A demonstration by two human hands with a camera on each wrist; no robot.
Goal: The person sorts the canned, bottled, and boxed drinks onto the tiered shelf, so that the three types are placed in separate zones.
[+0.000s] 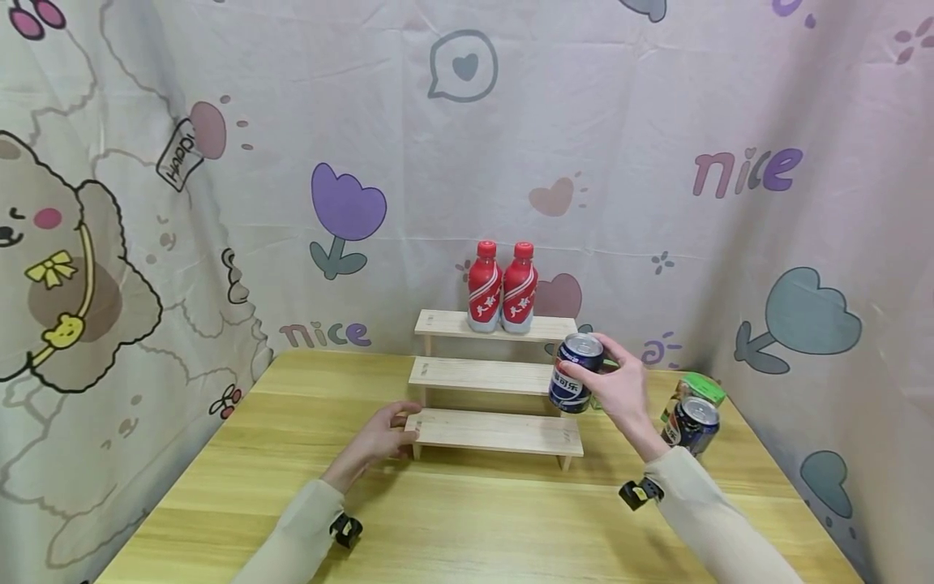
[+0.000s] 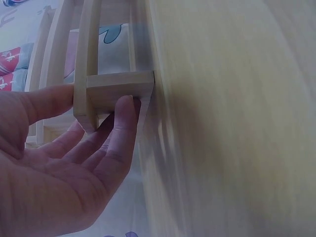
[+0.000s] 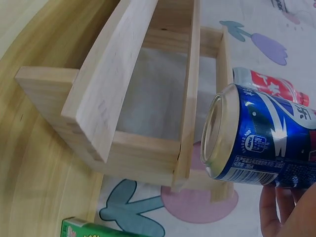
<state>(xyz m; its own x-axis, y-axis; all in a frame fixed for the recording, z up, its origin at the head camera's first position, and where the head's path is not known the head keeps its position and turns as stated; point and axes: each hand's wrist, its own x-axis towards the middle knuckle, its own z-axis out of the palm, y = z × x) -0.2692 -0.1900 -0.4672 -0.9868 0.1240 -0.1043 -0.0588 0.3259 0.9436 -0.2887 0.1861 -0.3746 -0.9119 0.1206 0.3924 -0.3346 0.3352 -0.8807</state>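
Observation:
A three-tier wooden display stand [image 1: 496, 430] stands on the table against the curtain. My left hand [image 1: 379, 431] holds the left end of its lowest step; in the left wrist view the thumb lies on one face of the board [image 2: 91, 49] and the other fingers curl under it. With my right hand [image 1: 620, 385] I grip a dark blue cola can [image 1: 572, 377], upright and raised by the right end of the middle step. Its metal base [image 3: 217, 133] shows in the right wrist view. Two red-wrapped bottles [image 1: 484, 288] stand side by side on the top step.
At the right, beyond my forearm, are a second dark can [image 1: 693, 426] and a green-lidded jar [image 1: 702, 387]. A green package [image 3: 94, 229] appears low in the right wrist view, near the stand's right side. Patterned curtain [image 1: 409, 162] hangs behind the wooden table [image 1: 467, 519].

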